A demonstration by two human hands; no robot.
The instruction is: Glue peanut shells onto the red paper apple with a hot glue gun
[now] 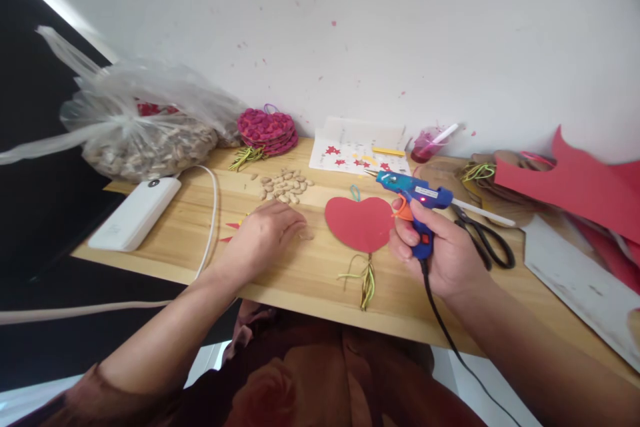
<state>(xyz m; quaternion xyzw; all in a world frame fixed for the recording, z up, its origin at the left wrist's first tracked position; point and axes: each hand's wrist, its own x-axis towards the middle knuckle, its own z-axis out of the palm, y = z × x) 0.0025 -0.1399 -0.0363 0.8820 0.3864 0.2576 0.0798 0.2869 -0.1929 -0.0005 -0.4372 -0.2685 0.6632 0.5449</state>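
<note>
My right hand (435, 247) is wrapped round a blue hot glue gun (413, 190) with an orange trigger and a white glue stick in its back. Its nozzle points left, above the table. Just left of the gun lies a flat red heart-shaped cutout (359, 223) with a blue loop on top and a green-yellow tassel below. My left hand (267, 233) is low over the table, fingers curled together, with a pale pistachio shell (305, 235) at the fingertips. Loose pistachio shells (286, 185) are spread just beyond that hand. Red and yellow paper pieces (231, 227) show partly behind it.
At left are a knotted bag of shells (150, 147) and a white power bank (135, 213) with a cable. Behind sit shell-covered pink hearts (267, 132), paper with red stars (345, 153) and a paint cup (427, 145). Black scissors (485, 240) and red sheets (575, 180) lie right.
</note>
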